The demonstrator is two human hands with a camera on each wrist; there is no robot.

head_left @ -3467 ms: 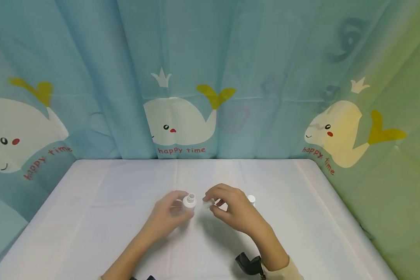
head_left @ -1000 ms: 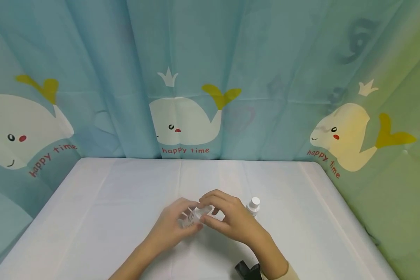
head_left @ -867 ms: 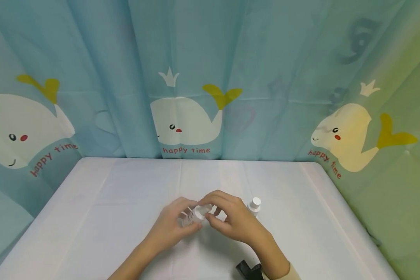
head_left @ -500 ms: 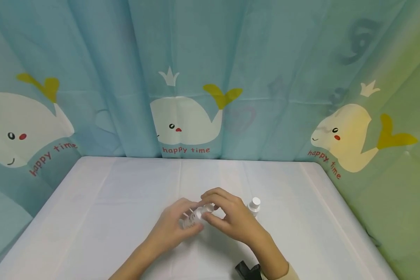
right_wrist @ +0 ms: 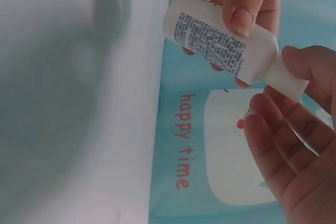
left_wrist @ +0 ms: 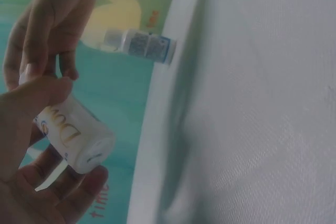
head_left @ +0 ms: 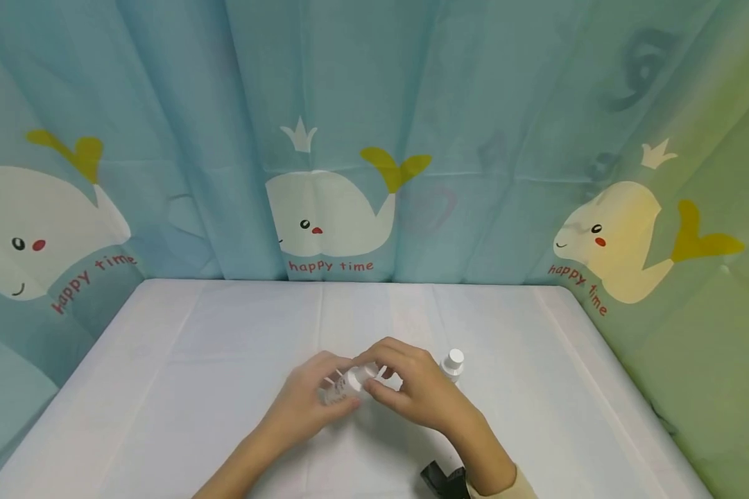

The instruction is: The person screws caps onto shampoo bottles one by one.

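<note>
My left hand [head_left: 310, 394] grips a small white plastic bottle [right_wrist: 220, 38], tilted with its neck toward the right. Dense printed text covers the side seen in the right wrist view, and gold lettering shows in the left wrist view. A white cap [right_wrist: 286, 80] sits over the bottle's neck. Thumb and fingers of my right hand [head_left: 415, 381] pinch this cap; how tightly it is seated cannot be told. Just beyond the right hand, a second capped white bottle [head_left: 453, 364] stands upright on the table, partly hidden by that hand.
Under both hands lies a table with a white cloth [head_left: 225, 346]. A blue-green curtain [head_left: 474, 138] printed with whales rises behind and along the sides. Some black gear [head_left: 444, 479] is near the right wrist.
Earlier the bottle stood more upright with a bare neck and the cap apart in the right hand. Now they are together and tilted; over the last second the right fingers shifted around the cap.
</note>
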